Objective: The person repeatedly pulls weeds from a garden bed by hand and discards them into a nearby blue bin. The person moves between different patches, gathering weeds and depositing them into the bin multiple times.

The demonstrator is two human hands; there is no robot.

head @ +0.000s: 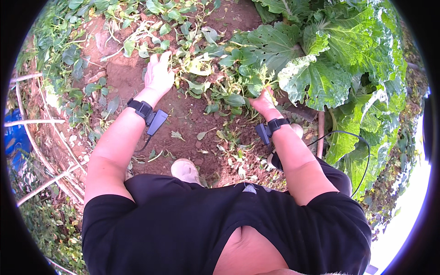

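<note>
My left hand (160,73) reaches over bare reddish soil at the left end of a band of small leafy plants (199,67). Its fingers point away from me among the leaves, and whether they grip a stem is unclear. Farther right, my right hand (264,101) is closed around a small leafy plant (264,79), whose feathery pale green top sticks up past the fingers. Beside that hand spreads a large cabbage-like leaf (318,80) with holes in it. Each wrist carries a black strap with a small device.
Big leafy vegetable plants (357,51) fill the right side. A wooden stick (321,134) stands near them, by a black cable (367,151). Thin poles (41,122) and a blue sheet (15,137) lie at the left. My pale shoe (185,170) rests on the soil.
</note>
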